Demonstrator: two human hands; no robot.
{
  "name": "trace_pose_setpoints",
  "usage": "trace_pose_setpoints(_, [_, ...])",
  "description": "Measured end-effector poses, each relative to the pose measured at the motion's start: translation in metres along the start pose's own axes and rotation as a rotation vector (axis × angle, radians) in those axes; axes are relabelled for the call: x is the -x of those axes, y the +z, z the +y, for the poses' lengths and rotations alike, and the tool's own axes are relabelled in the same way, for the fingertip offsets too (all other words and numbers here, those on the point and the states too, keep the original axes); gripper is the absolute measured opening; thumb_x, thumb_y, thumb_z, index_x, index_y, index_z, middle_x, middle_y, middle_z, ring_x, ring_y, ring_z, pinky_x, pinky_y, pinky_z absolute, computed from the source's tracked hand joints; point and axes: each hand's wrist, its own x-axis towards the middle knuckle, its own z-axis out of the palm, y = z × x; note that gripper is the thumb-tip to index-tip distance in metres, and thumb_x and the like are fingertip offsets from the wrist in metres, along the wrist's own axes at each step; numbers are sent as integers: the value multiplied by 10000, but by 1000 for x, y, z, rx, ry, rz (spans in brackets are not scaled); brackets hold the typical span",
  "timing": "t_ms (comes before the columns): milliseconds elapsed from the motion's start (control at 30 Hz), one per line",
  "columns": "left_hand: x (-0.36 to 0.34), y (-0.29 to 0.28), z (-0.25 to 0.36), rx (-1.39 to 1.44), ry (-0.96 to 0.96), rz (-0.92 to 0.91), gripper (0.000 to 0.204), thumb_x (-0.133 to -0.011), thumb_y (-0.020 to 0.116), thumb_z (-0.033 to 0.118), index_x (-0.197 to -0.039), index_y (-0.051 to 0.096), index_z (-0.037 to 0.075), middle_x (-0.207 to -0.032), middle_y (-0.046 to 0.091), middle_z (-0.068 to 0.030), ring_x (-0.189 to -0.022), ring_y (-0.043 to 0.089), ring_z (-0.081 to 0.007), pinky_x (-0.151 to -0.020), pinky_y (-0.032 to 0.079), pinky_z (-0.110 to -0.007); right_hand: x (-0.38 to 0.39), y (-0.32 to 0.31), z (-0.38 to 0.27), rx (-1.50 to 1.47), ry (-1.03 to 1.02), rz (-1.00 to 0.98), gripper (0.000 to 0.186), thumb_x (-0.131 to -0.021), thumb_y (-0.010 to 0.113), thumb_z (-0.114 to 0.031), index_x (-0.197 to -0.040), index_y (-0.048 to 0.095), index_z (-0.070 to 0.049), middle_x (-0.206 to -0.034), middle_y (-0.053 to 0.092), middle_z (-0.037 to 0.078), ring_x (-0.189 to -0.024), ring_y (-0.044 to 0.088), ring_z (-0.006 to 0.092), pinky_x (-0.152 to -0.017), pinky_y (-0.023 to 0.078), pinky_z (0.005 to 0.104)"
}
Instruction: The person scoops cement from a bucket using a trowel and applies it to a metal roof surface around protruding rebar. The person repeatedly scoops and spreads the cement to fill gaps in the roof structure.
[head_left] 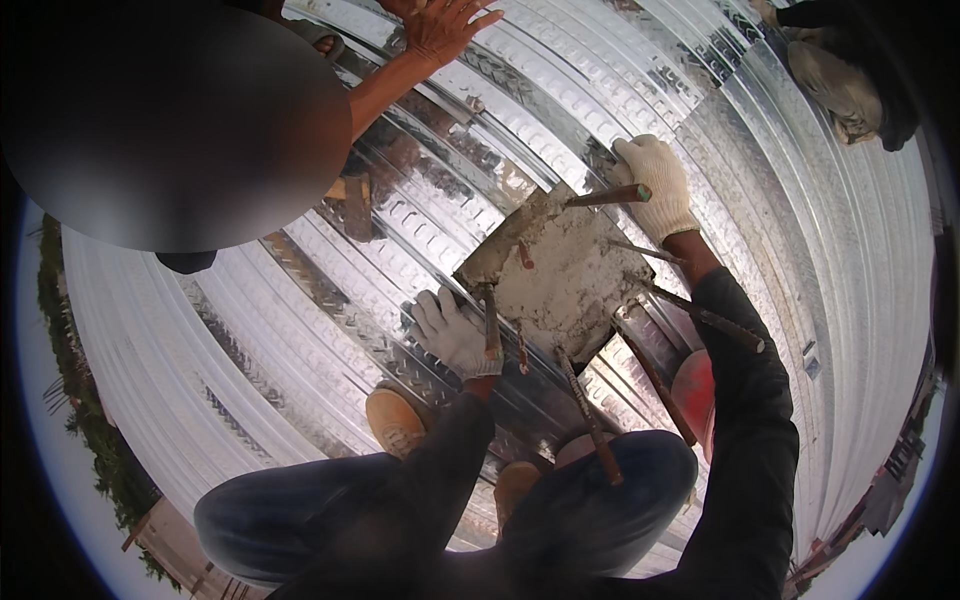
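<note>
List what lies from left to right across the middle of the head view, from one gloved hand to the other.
Left hand in a white glove → rusty rod it grips → grey concrete block → right hand in a white glove, at the block's far corner.

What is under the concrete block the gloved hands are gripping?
Ribbed metal decking runs under the concrete block on every side. Rusty bars stick out past its edges. The left hand and right hand hold bars. The contact underneath is hidden.
</note>
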Motion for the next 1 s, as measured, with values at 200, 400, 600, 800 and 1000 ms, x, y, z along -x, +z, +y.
trace_pose_setpoints(200, [0, 0, 2, -14, -14, -6, 622, -1001, 681, 252, -1599, 613, 97, -1666, 544, -252, -1585, 454, -485, -1333, 285, -674, -1, 0, -2, -26, -14, -20, 155, -959, 736, -150, -1066, 740, -39, -1089, 717, 219, -1125, 701, 473, -952, 575, 588])
trace_pose_setpoints(400, [0, -4, 6, -2, -33, -42, 624, -1013, 677, 254, -1607, 598, 83, -1673, 527, -264, -1596, 435, -488, -1339, 270, -673, -3, -1, 1, -25, 11, -68, 164, -975, 732, -155, -1095, 747, -44, -1128, 715, 214, -1156, 695, 463, -967, 574, 583])
trace_pose_setpoints(600, [-2, -8, 6, 1, -12, -64, 603, -1026, 666, 249, -1592, 598, 56, -1661, 532, -269, -1592, 437, -492, -1337, 269, -680, -2, -5, -1, -73, 11, -49, 187, -969, 750, -169, -1094, 745, -30, -1117, 716, 202, -1171, 683, 448, -1000, 562, 578])
trace_pose_setpoints(800, [-2, -7, 5, 10, -12, -60, 626, -1018, 667, 267, -1592, 588, 32, -1655, 528, -283, -1587, 435, -504, -1329, 269, -692, -3, -3, 4, -99, -8, -40, 204, -956, 768, -182, -1079, 745, -20, -1098, 720, 199, -1163, 676, 445, -998, 553, 573])
trace_pose_setpoints(1000, [1, -16, 9, 47, 43, -30, 645, -1003, 656, 266, -1592, 581, 14, -1649, 524, -305, -1572, 433, -526, -1314, 265, -707, 0, -2, 6, -65, -7, -45, 228, -977, 784, -219, -1139, 805, -61, -1140, 741, 194, -1149, 709, 437, -985, 577, 554])
